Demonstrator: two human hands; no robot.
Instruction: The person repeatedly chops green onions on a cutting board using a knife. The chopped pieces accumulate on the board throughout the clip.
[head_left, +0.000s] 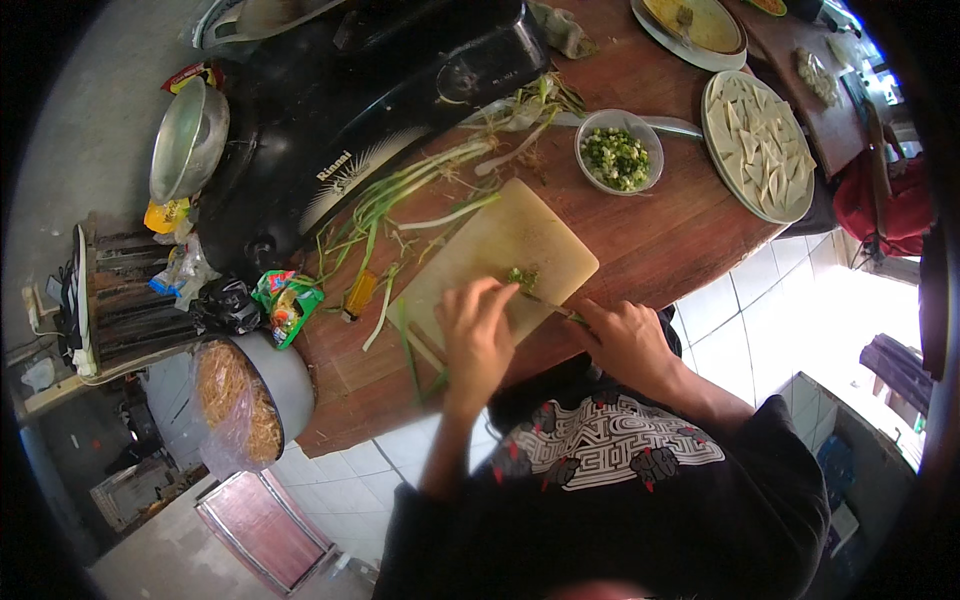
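Note:
A pale plastic cutting board lies at a slant on the wooden table. My left hand bends over its near part, fingers curled on scallions whose green ends stick out to the left. Between hand and board the stalks are hidden. In my right hand is a knife, its blade reaching toward my left fingertips. A small heap of chopped scallion sits by the blade tip. Beyond the board, a clear plastic bowl contains chopped scallion greens.
Whole scallions lie between the board and a black Rinnai gas stove. A plate of folded dough pieces stands at the right. On the left are a yellow lighter, a green food packet and a pot of plastic-covered noodles.

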